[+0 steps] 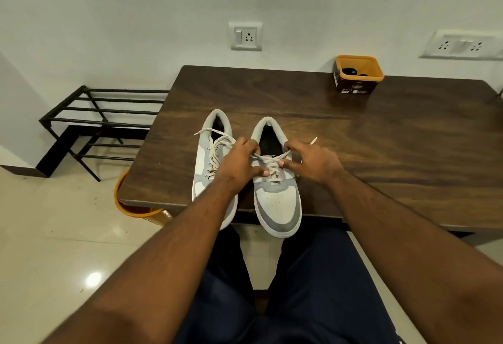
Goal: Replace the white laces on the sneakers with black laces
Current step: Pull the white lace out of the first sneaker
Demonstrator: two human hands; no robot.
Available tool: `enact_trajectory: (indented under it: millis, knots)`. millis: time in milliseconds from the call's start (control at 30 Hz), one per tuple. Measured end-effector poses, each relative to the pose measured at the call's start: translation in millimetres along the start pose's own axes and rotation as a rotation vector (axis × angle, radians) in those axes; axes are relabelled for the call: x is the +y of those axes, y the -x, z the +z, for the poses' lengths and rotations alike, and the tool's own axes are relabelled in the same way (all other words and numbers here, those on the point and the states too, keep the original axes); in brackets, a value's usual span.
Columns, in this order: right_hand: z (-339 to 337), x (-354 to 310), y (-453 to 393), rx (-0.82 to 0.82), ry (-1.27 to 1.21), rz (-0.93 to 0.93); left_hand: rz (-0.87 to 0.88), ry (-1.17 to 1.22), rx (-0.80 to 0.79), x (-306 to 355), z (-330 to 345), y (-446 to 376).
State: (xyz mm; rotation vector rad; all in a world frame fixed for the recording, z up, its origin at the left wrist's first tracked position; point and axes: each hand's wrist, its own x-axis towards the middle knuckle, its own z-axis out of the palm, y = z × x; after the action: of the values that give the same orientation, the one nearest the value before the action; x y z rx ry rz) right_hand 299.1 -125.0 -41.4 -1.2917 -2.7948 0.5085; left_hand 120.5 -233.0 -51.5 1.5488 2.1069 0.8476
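Observation:
Two white and grey sneakers stand side by side on the dark wooden table (381, 139), toes over its near edge. The left sneaker (202, 164) carries loose white laces (217, 150). The right sneaker (277, 202) is laced in white too (270, 166). My left hand (238, 162) pinches a strand of the right sneaker's lace near the tongue. My right hand (313, 162) pinches the lace on the shoe's other side. One lace tip (314, 140) sticks out past my right hand.
A yellow and brown tub (358, 75) with dark rolled items inside stands at the table's far edge. A black metal rack (95, 123) stands left of the table. An orange bucket (128, 202) sits on the floor under the table's left corner. My dark trousers (313, 289) fill the foreground.

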Motion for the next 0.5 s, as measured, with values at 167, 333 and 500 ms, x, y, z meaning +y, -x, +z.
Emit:
enact_trajectory:
  millis: [167, 333, 500]
  knots:
    - [3, -19, -7, -0.003, -0.028, -0.096, 0.070, 0.177, 0.101, -2, 14, 24]
    - [20, -41, 8, 0.099, -0.432, -0.073, 0.038, 0.347, 0.143, -11, 40, 47]
    - [27, -44, 18, 0.271, -0.914, 0.117, -0.067, 0.426, 0.220, 0, 55, 49]
